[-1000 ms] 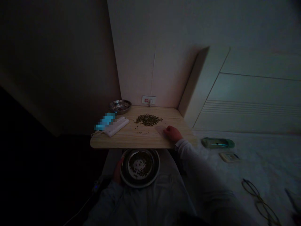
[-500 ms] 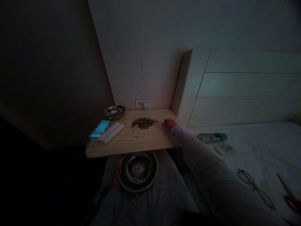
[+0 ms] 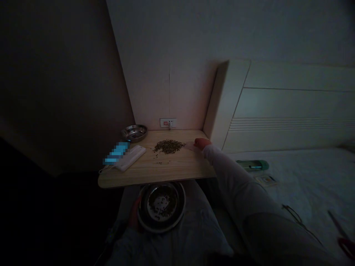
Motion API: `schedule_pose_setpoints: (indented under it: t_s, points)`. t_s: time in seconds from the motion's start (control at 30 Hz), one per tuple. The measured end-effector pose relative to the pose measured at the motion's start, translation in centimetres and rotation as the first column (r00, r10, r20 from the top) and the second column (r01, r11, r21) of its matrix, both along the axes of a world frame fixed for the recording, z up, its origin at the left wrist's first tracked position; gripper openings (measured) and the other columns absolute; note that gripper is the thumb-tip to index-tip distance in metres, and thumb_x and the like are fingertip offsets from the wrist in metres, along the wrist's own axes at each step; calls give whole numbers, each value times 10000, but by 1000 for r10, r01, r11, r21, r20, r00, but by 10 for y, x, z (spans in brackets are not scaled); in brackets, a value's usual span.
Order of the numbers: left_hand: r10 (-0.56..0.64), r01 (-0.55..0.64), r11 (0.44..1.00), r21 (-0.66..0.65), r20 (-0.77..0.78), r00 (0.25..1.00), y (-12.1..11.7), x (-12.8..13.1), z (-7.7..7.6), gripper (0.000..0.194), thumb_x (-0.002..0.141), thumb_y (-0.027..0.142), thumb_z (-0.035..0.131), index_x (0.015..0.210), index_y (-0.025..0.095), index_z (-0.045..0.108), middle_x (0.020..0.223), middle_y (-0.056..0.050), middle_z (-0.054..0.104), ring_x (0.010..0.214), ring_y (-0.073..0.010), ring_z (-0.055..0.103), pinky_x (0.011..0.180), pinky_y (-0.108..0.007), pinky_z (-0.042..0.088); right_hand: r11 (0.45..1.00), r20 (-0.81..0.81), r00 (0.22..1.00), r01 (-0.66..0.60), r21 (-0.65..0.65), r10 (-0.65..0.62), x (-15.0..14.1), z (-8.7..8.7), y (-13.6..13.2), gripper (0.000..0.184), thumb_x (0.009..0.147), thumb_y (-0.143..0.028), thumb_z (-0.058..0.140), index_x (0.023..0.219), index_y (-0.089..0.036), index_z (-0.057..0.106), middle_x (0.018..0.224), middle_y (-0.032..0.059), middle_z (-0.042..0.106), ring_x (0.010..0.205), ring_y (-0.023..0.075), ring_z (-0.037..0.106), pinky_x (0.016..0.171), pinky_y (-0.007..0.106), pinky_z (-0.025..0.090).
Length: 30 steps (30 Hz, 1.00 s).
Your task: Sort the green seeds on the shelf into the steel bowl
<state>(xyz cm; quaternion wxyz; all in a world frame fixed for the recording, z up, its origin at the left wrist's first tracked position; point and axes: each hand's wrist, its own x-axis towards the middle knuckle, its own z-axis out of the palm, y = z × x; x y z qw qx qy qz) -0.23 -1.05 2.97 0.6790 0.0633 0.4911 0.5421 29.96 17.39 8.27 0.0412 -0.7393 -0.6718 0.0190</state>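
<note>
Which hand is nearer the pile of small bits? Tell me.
Right. The right hand is just right of the pile, holding a thin pale piece by its edge; the left hand is on the near side of the table, holding a bowl.

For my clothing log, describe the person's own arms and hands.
The right hand and left hand look ungloved. The right sleeve is long, loose, wrinkled and pale greyish. The left sleeve looks greyish too, but lies in deep shadow. It is too dim to make out any markings.
</note>
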Motion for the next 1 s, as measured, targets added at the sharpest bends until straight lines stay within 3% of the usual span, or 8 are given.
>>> schedule_pose_setpoints:
  t_s: [0.23, 0.37, 0.6, 0.77, 1.0]
  points:
    - [20, -17, 998, 54, -53, 998, 1, -5, -10, 152, 686, 162, 446, 689, 161, 598, 663, -10, 666, 953, -201, 502, 855, -312, 346, 997, -26, 998, -48, 60, 50, 7, -4, 10, 229, 704, -320, 458, 844, -179, 572, 927, 86, 561, 820, 187, 511, 644, 256, 369]
    - [15, -15, 1000, 20, 4, 1000, 4, -6, -15, 170, 689, 171, 438, 745, 153, 597, 703, -19, 670, 926, -199, 520, 830, -318, 369, 993, -69, 994, -79, 87, 86, 10, -6, 12, 197, 702, -306, 461, 815, -183, 566, 851, 69, 583, 741, 162, 523, 590, 232, 361]
    - [38, -38, 998, -40, 6, 999, 2, -1, -4, 184, 708, 164, 411, 727, 136, 592, 619, -23, 666, 869, -174, 552, 820, -276, 369, 989, -140, 982, -112, 101, 126, 13, -11, 14, 151, 717, -261, 442, 796, -189, 547, 666, 20, 587, 539, 86, 494, 500, 187, 332]
    - [36, -37, 997, -73, -18, 999, 1, 0, 2, 184, 702, 168, 417, 729, 144, 596, 606, -24, 665, 880, -200, 546, 825, -315, 370, 982, -139, 978, -135, 131, 154, 13, -11, 14, 167, 722, -270, 432, 800, -180, 548, 671, 29, 586, 561, 96, 499, 506, 189, 331]
    - [-20, 22, 999, -34, 46, 999, 3, -3, -8, 197, 701, 224, 427, 775, 143, 591, 722, -28, 668, 926, -217, 519, 825, -343, 372, 967, -100, 982, -133, 218, 158, 11, -10, 6, 169, 720, -290, 430, 770, -173, 542, 710, 45, 584, 621, 117, 500, 526, 200, 327]
